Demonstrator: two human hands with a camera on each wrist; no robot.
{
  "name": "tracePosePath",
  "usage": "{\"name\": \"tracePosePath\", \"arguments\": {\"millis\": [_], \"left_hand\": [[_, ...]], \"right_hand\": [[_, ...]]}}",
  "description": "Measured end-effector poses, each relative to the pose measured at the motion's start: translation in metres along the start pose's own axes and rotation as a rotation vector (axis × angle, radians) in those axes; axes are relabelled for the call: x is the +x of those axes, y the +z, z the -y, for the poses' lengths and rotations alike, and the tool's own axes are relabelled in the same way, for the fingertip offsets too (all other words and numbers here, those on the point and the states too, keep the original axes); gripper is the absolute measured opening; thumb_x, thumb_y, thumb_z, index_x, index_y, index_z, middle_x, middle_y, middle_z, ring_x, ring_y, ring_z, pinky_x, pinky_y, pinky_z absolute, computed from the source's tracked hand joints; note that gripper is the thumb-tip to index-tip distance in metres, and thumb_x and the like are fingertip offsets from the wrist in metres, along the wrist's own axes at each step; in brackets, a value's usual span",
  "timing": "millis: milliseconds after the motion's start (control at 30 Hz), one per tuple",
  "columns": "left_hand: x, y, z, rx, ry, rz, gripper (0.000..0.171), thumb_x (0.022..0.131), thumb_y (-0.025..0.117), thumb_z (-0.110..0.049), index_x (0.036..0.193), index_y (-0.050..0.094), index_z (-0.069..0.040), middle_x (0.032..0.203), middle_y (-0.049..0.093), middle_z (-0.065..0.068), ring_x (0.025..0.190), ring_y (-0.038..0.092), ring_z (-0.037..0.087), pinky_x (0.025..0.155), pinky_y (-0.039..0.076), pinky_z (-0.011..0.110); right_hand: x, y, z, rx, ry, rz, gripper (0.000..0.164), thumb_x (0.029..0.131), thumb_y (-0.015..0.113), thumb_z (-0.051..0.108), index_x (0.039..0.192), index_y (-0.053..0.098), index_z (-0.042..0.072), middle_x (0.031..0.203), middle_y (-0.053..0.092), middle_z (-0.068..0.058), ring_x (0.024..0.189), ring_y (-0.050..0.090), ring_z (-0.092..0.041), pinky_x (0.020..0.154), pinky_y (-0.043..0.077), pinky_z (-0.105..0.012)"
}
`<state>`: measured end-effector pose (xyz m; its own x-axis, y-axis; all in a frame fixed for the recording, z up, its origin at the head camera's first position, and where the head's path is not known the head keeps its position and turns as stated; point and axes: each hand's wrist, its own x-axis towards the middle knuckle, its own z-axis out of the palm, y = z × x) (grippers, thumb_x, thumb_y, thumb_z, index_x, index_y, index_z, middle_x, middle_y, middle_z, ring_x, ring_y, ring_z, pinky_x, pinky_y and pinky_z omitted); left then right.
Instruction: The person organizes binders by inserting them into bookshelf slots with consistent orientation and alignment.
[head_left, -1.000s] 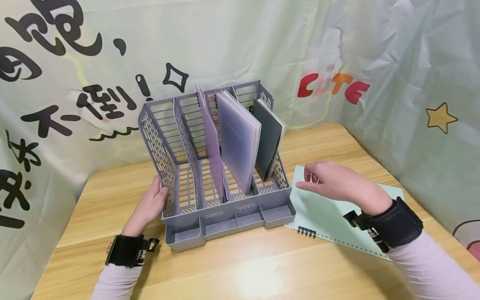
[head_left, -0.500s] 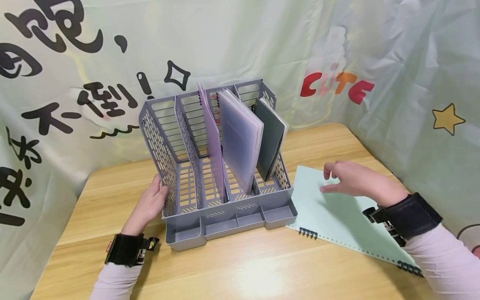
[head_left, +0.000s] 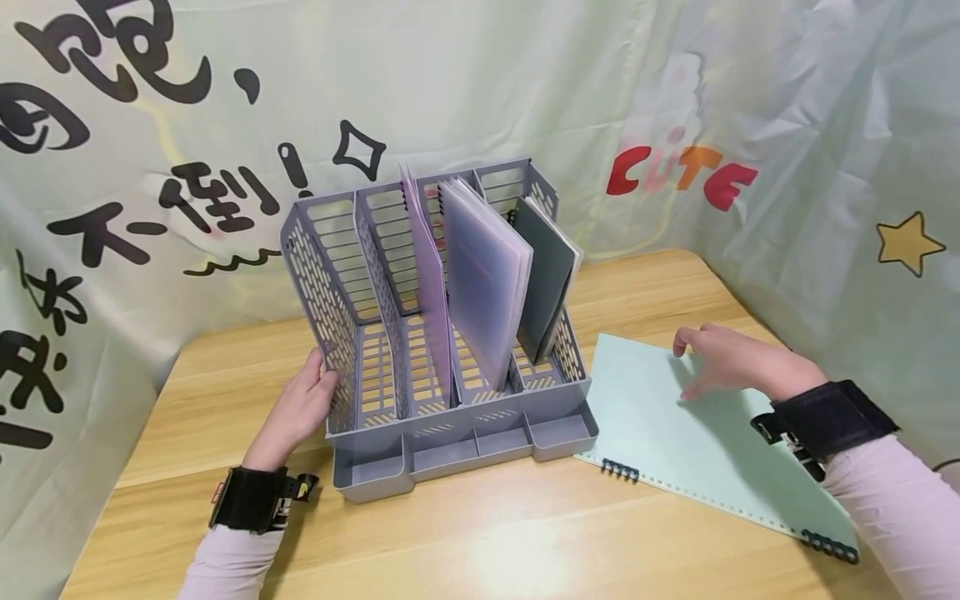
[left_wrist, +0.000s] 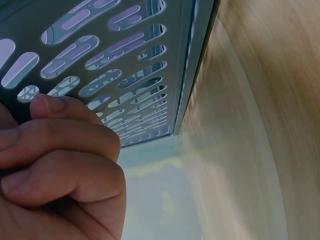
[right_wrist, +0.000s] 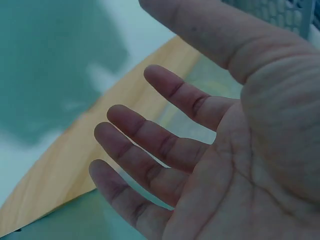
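Note:
A grey plastic file rack (head_left: pixel 457 421) with upright slots stands on the table. My left hand (head_left: pixel 302 402) grips the front edge of its left side wall. In the left wrist view curled fingers (left_wrist: pixel 75 165) lie against the slotted panel (left_wrist: pixel 127 75). My right hand (head_left: pixel 738 364) hovers over a pale green spiral notebook (head_left: pixel 667 425) lying flat at the right. Its fingers (right_wrist: pixel 150 145) are spread and relaxed in the right wrist view, with nothing between them. The notebook's black rings (head_left: pixel 621 470) face the front, and my right forearm overlaps its right part.
Inside the rack stand a purple notebook (head_left: pixel 431 300), a thick clear-covered notebook (head_left: pixel 487 283) and a dark green notebook (head_left: pixel 543 283). Small trays (head_left: pixel 446 454) run along the rack's front. A printed cloth (head_left: pixel 525 83) hangs behind the wooden table (head_left: pixel 465 533) and on both sides.
My right hand has moved right across the green notebook, away from the rack, and its fingers have spread. More of the notebook shows. My left hand stays on the rack.

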<state>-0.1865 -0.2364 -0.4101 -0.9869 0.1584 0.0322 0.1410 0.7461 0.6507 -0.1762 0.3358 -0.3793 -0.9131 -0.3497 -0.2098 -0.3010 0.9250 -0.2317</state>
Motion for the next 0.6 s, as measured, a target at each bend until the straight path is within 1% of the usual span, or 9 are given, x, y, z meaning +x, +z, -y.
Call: {"name": "tracePosePath", "arguments": {"millis": [133,233,367,600], "left_hand": [[0.001,0.000,0.000,-0.001,0.006,-0.007,0.054,0.104,0.028,-0.022,0.156,0.016,-0.009,0.147,0.031,0.027,0.124,0.039,0.046,0.091,0.037,0.061],[0.001,0.000,0.000,-0.002,0.009,-0.009,0.054,0.104,0.029,-0.022,0.156,0.016,-0.010,0.148,0.030,0.026,0.125,0.038,0.046,0.092,0.037,0.061],[0.001,-0.001,0.000,-0.002,0.007,-0.006,0.054,0.105,0.028,-0.022,0.156,0.017,-0.010,0.148,0.031,0.026,0.123,0.041,0.046,0.089,0.040,0.060],[-0.001,-0.004,0.003,0.018,0.001,-0.028,0.053,0.105,0.030,-0.022,0.156,0.021,-0.011,0.144,0.036,0.028,0.116,0.047,0.045,0.083,0.045,0.058]], "right_hand": [[-0.001,0.003,-0.010,0.016,0.033,0.051,0.075,0.060,0.086,0.045,0.112,0.053,0.002,0.096,0.052,-0.016,0.083,0.049,-0.028,0.070,0.042,-0.040],[-0.002,0.005,-0.015,0.033,0.060,0.076,0.078,0.059,0.087,0.044,0.114,0.051,0.002,0.100,0.050,-0.021,0.085,0.050,-0.030,0.070,0.043,-0.041],[-0.001,0.006,-0.020,0.034,0.066,0.078,0.077,0.058,0.088,0.042,0.112,0.050,0.002,0.100,0.050,-0.023,0.085,0.050,-0.031,0.069,0.044,-0.041],[-0.001,0.007,-0.025,0.037,0.062,0.076,0.077,0.058,0.088,0.043,0.111,0.050,0.001,0.095,0.052,-0.019,0.082,0.051,-0.030,0.068,0.043,-0.041]]}}
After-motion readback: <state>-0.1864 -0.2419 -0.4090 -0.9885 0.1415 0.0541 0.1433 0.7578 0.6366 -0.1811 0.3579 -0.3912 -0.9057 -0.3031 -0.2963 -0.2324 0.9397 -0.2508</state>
